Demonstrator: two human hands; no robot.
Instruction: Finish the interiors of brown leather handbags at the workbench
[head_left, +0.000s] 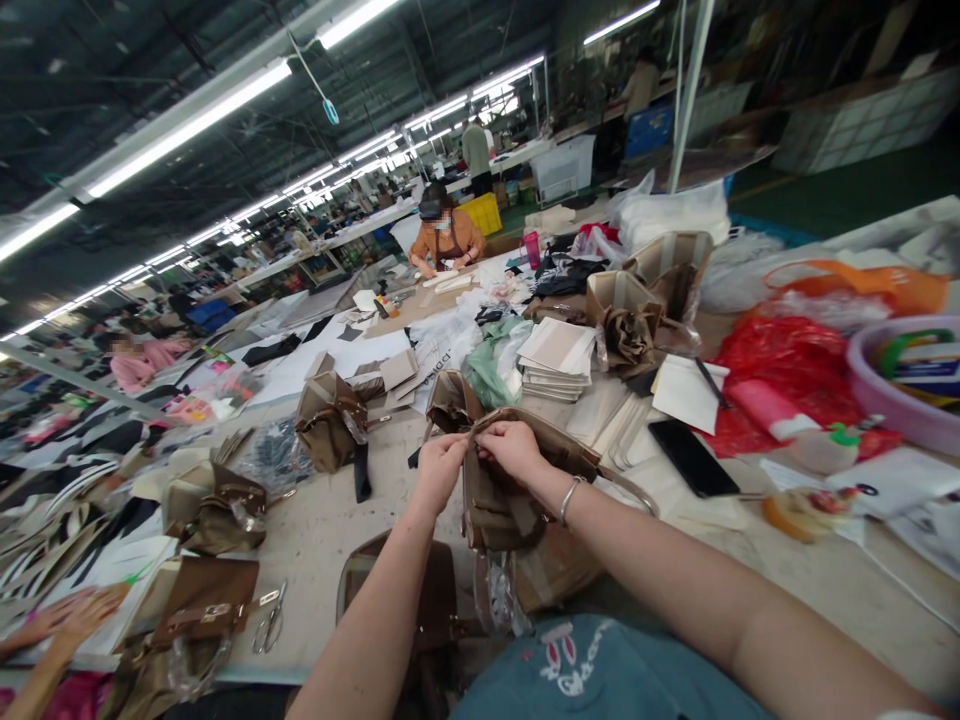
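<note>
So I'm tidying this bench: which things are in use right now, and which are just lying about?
In use: brown bag, pinched by left hand and right hand.
Lying about: scissors, phone, stack of cards, red plastic bag.

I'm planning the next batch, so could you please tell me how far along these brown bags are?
Done: nothing looks clearly finished. In hand: the left hand and right hand pinch the top edge of a brown leather handbag. Left, probably: similar brown handbags lying on the pale worktable.
</note>
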